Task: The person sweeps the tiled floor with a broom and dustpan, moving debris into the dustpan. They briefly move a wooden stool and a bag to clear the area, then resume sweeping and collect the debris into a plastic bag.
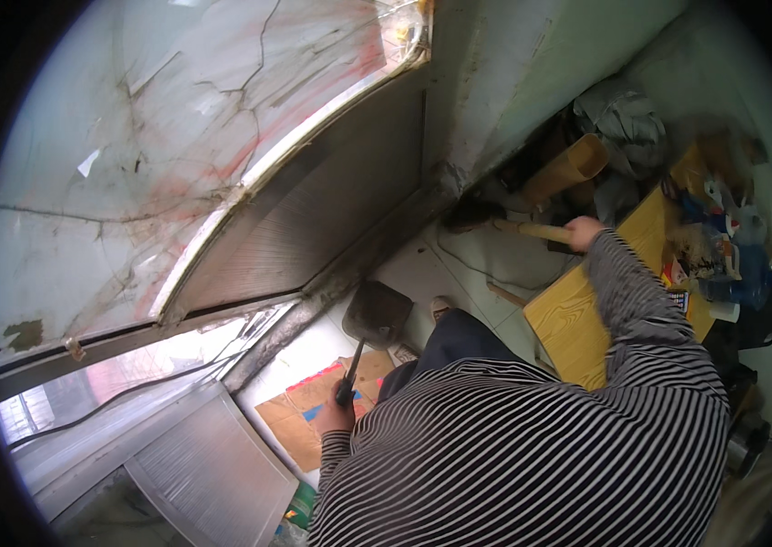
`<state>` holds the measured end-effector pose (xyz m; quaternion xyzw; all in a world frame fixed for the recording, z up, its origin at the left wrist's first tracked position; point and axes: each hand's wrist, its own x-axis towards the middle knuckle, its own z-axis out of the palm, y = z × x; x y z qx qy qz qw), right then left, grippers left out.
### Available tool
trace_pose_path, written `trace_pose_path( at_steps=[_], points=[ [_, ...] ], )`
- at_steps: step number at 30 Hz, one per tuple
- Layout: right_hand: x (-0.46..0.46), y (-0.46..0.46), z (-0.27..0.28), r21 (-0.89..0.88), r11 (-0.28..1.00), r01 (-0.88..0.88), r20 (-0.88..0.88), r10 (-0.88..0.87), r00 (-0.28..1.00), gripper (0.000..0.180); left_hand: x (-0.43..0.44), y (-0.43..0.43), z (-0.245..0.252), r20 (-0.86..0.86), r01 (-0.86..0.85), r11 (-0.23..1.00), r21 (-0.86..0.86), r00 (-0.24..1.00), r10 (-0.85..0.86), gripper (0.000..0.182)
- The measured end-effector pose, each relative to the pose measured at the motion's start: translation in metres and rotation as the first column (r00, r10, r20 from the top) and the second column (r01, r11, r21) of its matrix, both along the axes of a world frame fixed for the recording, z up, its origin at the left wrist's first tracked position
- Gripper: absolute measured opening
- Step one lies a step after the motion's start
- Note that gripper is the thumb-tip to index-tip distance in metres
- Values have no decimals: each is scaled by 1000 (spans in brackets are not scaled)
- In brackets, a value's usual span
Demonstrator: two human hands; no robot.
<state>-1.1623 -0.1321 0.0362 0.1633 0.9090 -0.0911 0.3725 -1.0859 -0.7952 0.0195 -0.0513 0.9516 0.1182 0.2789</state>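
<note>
My left hand (336, 415) grips the dark handle (351, 376) of a long-handled dustpan. The dustpan's dark pan (377, 314) rests on the tiled floor in front of my shoe (439, 308). In my right hand (585, 234), which is slightly blurred, is the pale yellow handle (529, 228) of a broom. Its dark head (473, 215) lies low by the wall corner, and its bristles are hard to make out in the shadow.
A flattened cardboard box (297, 417) lies on the floor at left. A thin cable (471, 265) crosses the tiles. The yellow wood-grain table (567, 321) at right bears bottles and clutter. Behind the broom stands a brown bin-like container (567, 167). A metal-framed panel (331, 198) borders the left side.
</note>
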Motion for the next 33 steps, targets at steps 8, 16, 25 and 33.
trace_pose_path(
  at_steps=[8, 16, 25, 33],
  points=[
    [-10, 12, 102, 12, 917, 398, 87, -398, 913, 21, -36, 18, 8, -10, -44, 983, 177, 999, 46, 42],
    [-52, -103, -73, 87, 993, 86, 127, -97, 987, 23, -59, 45, 16, 10, -53, 986, 156, 999, 52, 40],
    [10, -68, 59, -8, 987, -158, 47, 159, 986, 44, -55, 2, -7, -33, -85, 982, 170, 995, 92, 44],
    [17, -68, 140, -159, 923, 349, 166, -324, 931, 36, -52, -6, -6, -9, -98, 981, 165, 995, 100, 45]
  ],
)
